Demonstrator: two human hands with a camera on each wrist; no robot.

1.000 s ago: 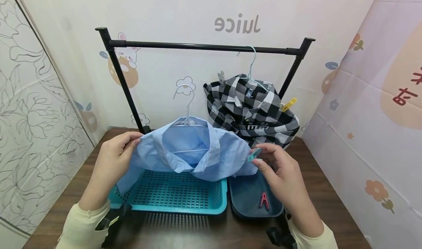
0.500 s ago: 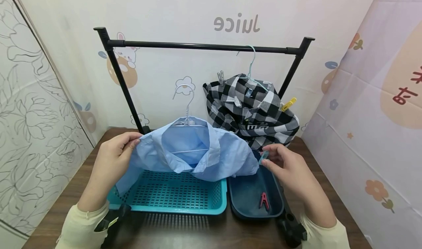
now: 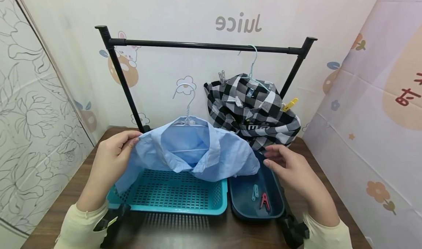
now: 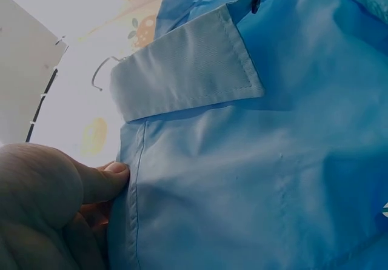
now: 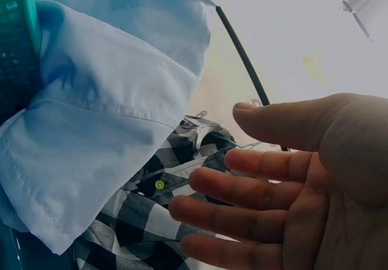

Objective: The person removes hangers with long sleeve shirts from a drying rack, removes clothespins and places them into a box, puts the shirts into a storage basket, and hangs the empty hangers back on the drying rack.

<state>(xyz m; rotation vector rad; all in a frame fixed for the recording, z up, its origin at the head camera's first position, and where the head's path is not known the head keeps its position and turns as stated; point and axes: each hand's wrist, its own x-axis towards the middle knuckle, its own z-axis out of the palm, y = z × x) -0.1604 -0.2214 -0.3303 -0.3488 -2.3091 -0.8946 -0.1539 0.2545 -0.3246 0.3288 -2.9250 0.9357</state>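
Note:
A light blue shirt [image 3: 227,152] on a white hanger [image 3: 189,106] is spread over a teal basket [image 3: 171,209]. My left hand [image 3: 113,157] pinches the shirt's shoulder at the left, between thumb and fingers; the left wrist view shows the thumb on the cloth near the collar. Just off the shirt's right sleeve, my right hand [image 3: 291,172] holds nothing, its fingers apart and extended in the right wrist view. Below it, a light blue clothespin [image 3: 255,192] and a red clothespin [image 3: 265,201] lie in a dark blue tray [image 3: 240,213].
A black rack [image 3: 197,44] stands at the back of the wooden table [image 3: 171,234]. From its bar hangs a black-and-white checked shirt [image 3: 224,109] on a pale green hanger [image 3: 254,63], with a grey clothespin [image 3: 222,76] and a yellow clothespin [image 3: 290,105] at its shoulders.
My right hand has moved right, away from the blue shirt's sleeve, and let go of the light blue clothespin, which now lies in the tray. The left hand keeps its hold on the shirt.

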